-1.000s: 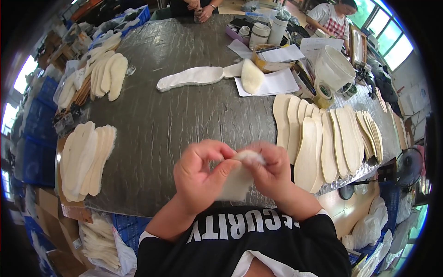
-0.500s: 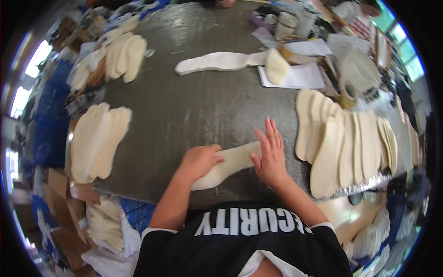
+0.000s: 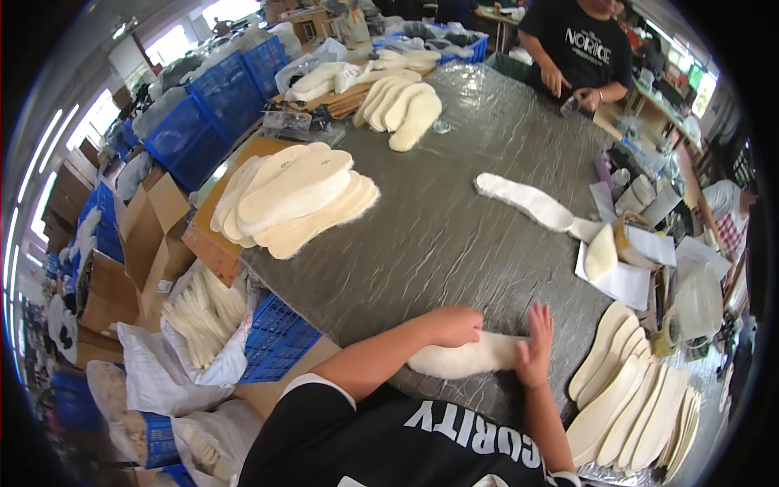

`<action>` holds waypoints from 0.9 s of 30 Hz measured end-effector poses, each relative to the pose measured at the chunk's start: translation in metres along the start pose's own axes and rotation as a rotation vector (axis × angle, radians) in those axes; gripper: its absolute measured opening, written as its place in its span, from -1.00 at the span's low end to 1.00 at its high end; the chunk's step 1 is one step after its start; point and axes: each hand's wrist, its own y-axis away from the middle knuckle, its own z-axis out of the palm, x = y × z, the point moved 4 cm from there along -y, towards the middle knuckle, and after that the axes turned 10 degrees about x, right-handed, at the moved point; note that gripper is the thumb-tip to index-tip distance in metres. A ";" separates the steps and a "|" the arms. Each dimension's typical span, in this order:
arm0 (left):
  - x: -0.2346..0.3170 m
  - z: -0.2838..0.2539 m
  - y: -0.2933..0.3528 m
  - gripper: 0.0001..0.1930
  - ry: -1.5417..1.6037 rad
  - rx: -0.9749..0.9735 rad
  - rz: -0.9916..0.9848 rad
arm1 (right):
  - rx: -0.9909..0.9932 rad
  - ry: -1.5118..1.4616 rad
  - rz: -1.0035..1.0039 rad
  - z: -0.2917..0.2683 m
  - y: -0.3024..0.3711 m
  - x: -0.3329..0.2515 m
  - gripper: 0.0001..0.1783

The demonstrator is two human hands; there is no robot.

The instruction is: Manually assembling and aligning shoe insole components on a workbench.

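Note:
A cream fleece insole lies fluffy side up near the table's front edge. My left hand is closed at its far edge, fingers curled and pressed on it; the fingertips are partly hidden. At the insole's right end my right hand stands edge-on with fingers stretched upward and the palm side against the fleece. Close by on the right lies a fanned row of insoles. Farther off, one white insole rests by itself, a small fleece piece beyond its right end.
Stacked insoles sit at the table's left edge, with another group behind. Blue crates, an open carton and a white sack of fleece pieces stand left. A co-worker stands at the far side.
My view has swung left, so the table appears rotated and the far co-worker has come into sight. The insole stays between my hands and now lies more level in the picture.

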 end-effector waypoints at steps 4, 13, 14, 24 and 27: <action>-0.015 -0.060 0.029 -0.79 0.270 0.474 0.059 | 0.535 -0.462 0.232 -0.032 0.046 0.022 -0.50; -0.200 -0.267 0.074 -0.62 1.326 1.335 0.177 | 0.469 -0.251 0.287 -0.084 0.077 0.002 -0.80; -0.245 -0.282 0.085 -0.63 1.416 1.341 0.089 | 0.479 -0.217 0.265 -0.090 0.074 0.000 -0.80; -0.073 -0.065 -0.044 -0.92 0.821 0.689 -0.200 | 0.520 0.443 0.579 -0.181 0.133 0.031 -0.70; 0.017 0.032 -0.070 -0.93 0.374 0.213 -0.034 | 0.544 0.421 0.762 -0.192 0.147 0.048 -0.62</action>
